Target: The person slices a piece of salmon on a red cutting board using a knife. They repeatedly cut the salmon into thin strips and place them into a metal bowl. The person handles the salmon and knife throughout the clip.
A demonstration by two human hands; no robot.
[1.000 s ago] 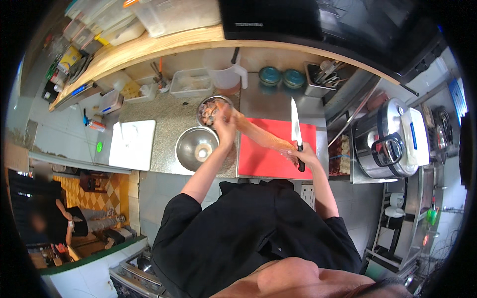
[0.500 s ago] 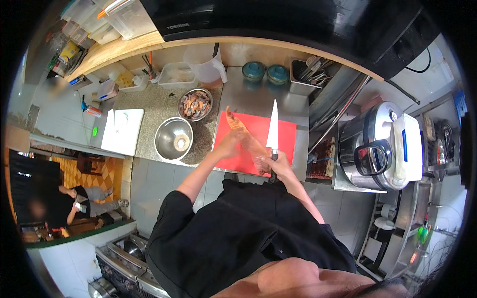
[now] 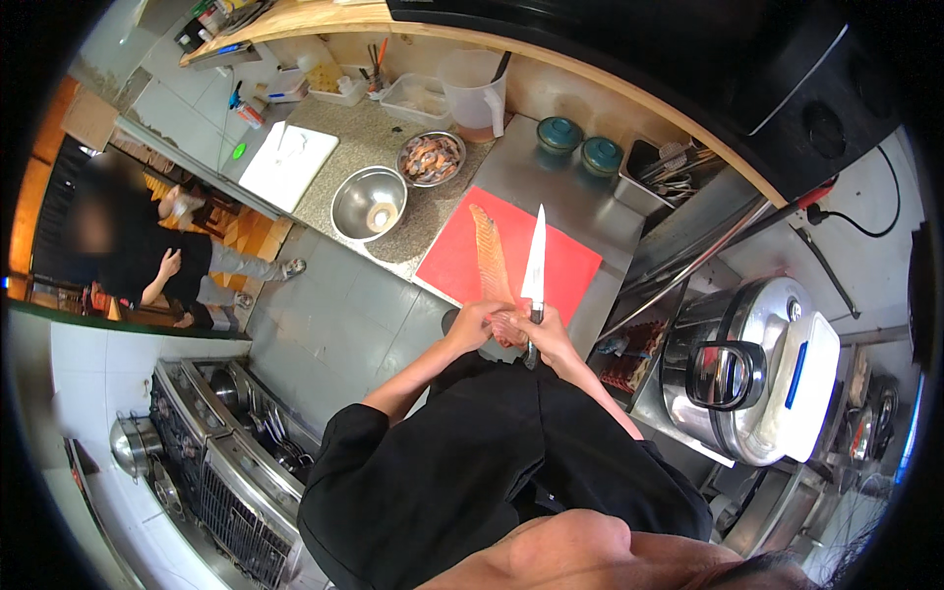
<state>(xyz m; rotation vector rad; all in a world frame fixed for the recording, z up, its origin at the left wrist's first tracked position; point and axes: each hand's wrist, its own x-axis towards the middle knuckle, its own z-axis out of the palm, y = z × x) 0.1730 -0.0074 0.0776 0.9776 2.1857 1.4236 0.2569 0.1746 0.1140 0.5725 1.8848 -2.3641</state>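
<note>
An orange fish fillet [image 3: 489, 254], likely salmon by its colour, lies lengthwise on a red cutting board [image 3: 570, 267]. Its near end is bunched at the board's front edge. There my left hand [image 3: 474, 326] has its fingers closed on the fillet's left side. My right hand [image 3: 553, 339] is wrapped round the handle of a long kitchen knife [image 3: 535, 258], whose blade points away from me, to the right of the fillet. The right thumb side reaches the fillet's near end too. Some of the fingers and the fillet's tip are hidden.
Left of the board stand a steel bowl [image 3: 346, 208] and a bowl of fish pieces [image 3: 431, 157]. Behind are a plastic jug [image 3: 472, 93], two teal lidded pots [image 3: 560, 136] and a utensil bin [image 3: 644, 192]. A large steel pot [image 3: 688, 339] stands right; a person [image 3: 147, 236] is at far left.
My left hand has moved from the fillet's middle to its near end, close to my right hand. The fillet now lies straighter along the board. The view has turned, and the person stands upright.
</note>
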